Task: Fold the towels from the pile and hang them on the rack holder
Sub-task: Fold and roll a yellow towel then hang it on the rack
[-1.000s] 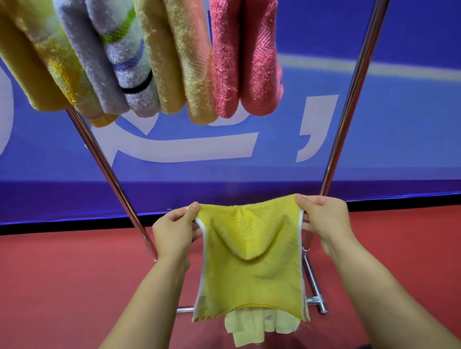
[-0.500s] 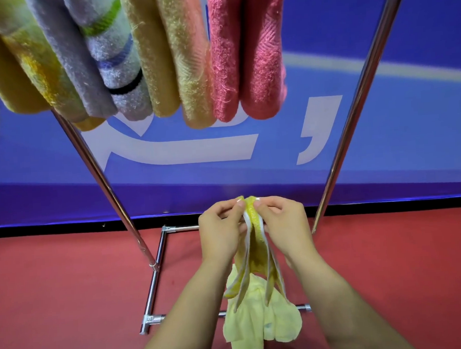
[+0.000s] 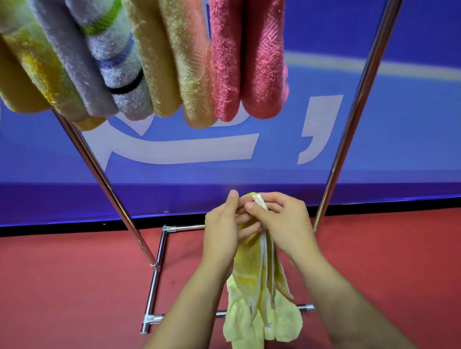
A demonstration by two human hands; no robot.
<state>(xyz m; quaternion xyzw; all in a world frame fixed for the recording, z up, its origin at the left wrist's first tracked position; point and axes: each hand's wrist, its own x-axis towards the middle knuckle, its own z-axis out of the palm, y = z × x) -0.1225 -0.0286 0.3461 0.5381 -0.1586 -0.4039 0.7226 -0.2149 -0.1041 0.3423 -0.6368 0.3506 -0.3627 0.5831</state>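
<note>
Both hands — left hand [image 3: 222, 234], right hand [image 3: 283, 222] — pinched tight on the yellow towel's [image 3: 258, 294] top edge, cloth dangling below.

Two hands: left hand [image 3: 223, 235], right hand [image 3: 287, 224]. One yellow towel [image 3: 254, 294] held. Four towels hung: yellow [image 3: 15, 66], striped [image 3: 103, 60], orange [image 3: 171, 56], pink [image 3: 249, 51]. One rack [image 3: 102, 176].
</note>
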